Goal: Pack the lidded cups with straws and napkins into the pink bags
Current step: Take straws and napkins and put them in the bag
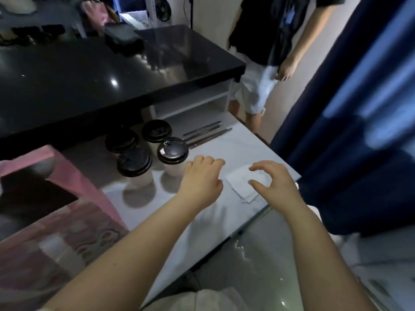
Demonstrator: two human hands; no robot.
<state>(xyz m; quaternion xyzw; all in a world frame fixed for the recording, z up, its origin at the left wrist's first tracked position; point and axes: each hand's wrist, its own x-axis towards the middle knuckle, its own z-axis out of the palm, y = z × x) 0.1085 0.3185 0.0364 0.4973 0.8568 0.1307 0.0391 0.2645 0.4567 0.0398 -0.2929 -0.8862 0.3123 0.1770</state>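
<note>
Head view, poster one asks: what's most likely to go sideways for this person? Both grips hang over the white bench [242, 144] with nothing in them. The right grip [275, 184] has thumb and forefinger spread apart just above the napkins [241, 189], not yet pinching. The left grip [199, 179] is loosely curled and empty, just beside the nearest lidded cup [172, 151].

Poster two: napkins, probably. That stack sits near the bench's edge and looks thin and light, so a sloppy pinch could take several sheets at once or shove the pile off the side. Second worry: the four cups [134, 163] stand bunched close together, partly under the overhang of the black counter [112, 70]. Reaching for a back one could tip a front one. Lids are on, but how tightly can't be told from here. The straws [206, 133] lie loose beyond the cups and would likely roll if knocked.

Poster one: and the bags?

Poster two: two of them, at the left. The farther pink bag [74, 180] stands with its mouth open, but the inside is just dark, so what's in it can't be told. The nearer pink bag [78, 221] is blurred at the frame's edge; a pale shape shows there, too smeared to name. The cups are capped, contents hidden. With all four cups, the straws and the napkins out on the bench, packing looks barely begun. An unsupported bag could also fold over when a cup goes in.
</note>
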